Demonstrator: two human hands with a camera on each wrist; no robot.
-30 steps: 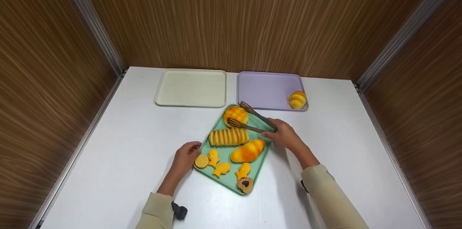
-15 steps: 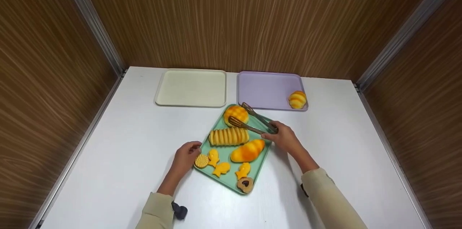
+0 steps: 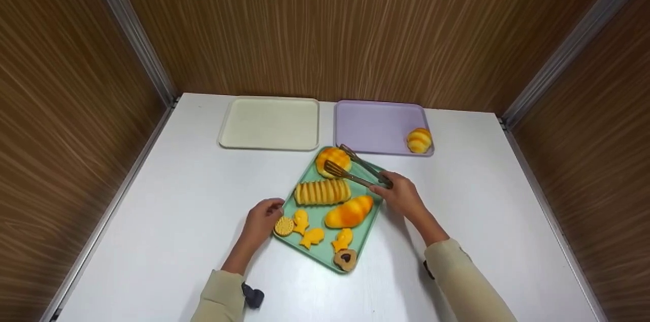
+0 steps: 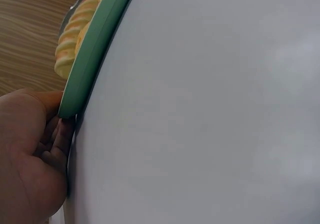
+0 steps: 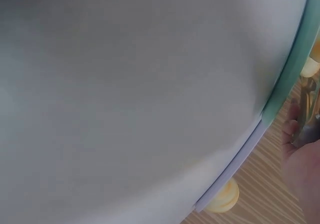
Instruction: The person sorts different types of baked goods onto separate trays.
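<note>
In the head view, my right hand (image 3: 404, 195) holds brown tongs (image 3: 358, 175) with whisk-shaped ends. Their two arms are spread. One end overlaps the round criss-cross bun (image 3: 330, 158); the other lies along its right side. My left hand (image 3: 262, 221) grips the left edge of the green tray (image 3: 317, 257); the left wrist view has its fingers on both sides of the rim (image 4: 82, 79). Also on this tray are a ridged bread loaf (image 3: 322, 192), a long glossy bread roll (image 3: 349, 213), several yellow fish-shaped pieces (image 3: 312, 237), a round biscuit (image 3: 284, 226) and a cookie with a dark heart (image 3: 345, 260).
Behind the green tray, a cream tray (image 3: 269, 124) stands at the left. A lilac tray (image 3: 376, 126) to its right carries a small striped bun (image 3: 419, 140) in its near right corner. Wood-grain panels (image 3: 325, 27) enclose the white table (image 3: 167, 200) at the back and sides.
The ends of the tongs have come slightly closer together and shifted a little right over the round bun. My right hand has lowered slightly; my left hand stays at the tray edge.
</note>
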